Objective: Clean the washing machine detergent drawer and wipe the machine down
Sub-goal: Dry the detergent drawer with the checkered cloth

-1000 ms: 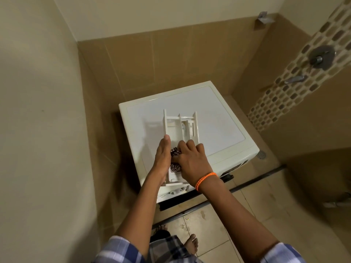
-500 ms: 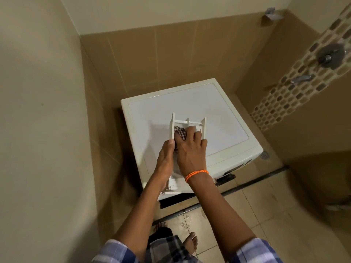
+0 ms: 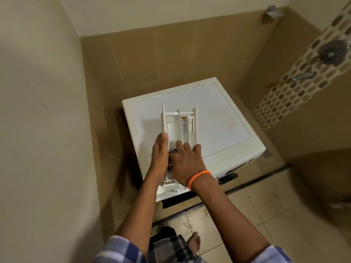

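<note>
While the washing machine stands in the tiled corner, we rest the drawer on its top. Our left hand lies flat along the drawer's side, gripping nothing; our right hand presses the checked cloth inside with bent fingers. Pushing hard may slide the drawer off.
</note>
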A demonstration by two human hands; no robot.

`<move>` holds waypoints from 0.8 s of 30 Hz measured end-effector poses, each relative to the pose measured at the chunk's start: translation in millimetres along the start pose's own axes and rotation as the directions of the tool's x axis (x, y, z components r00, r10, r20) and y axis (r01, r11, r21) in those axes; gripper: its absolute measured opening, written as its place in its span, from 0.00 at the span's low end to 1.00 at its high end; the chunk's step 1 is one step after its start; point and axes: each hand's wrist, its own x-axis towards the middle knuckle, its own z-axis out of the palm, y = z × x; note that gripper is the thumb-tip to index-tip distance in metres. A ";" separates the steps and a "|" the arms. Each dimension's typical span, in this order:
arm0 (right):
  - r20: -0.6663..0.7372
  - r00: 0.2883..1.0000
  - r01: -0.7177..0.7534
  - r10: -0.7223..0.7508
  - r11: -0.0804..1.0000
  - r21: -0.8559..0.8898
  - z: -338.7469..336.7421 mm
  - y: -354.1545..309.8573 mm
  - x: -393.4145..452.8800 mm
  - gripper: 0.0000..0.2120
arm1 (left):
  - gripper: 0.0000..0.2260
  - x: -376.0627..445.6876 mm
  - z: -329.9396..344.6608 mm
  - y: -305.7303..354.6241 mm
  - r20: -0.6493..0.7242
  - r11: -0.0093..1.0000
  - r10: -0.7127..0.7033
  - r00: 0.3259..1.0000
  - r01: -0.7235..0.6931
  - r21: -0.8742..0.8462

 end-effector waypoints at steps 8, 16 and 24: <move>0.110 0.994 -0.019 0.004 0.991 0.135 -14.9 13.2 13.7 0.11 | 0.22 -1.3 -3.9 9.2 0.052 0.994 0.070 0.996 -0.073 0.076; -0.199 0.855 0.045 0.479 0.314 0.948 -19.6 48.1 -4.2 0.09 | 0.34 12.4 -0.9 4.5 -0.091 0.996 -0.082 0.992 0.084 0.018; -0.500 0.850 -0.093 0.169 0.980 0.174 0.5 19.5 13.0 0.18 | 0.41 10.8 16.2 10.3 0.024 0.995 -0.052 0.998 0.054 -0.085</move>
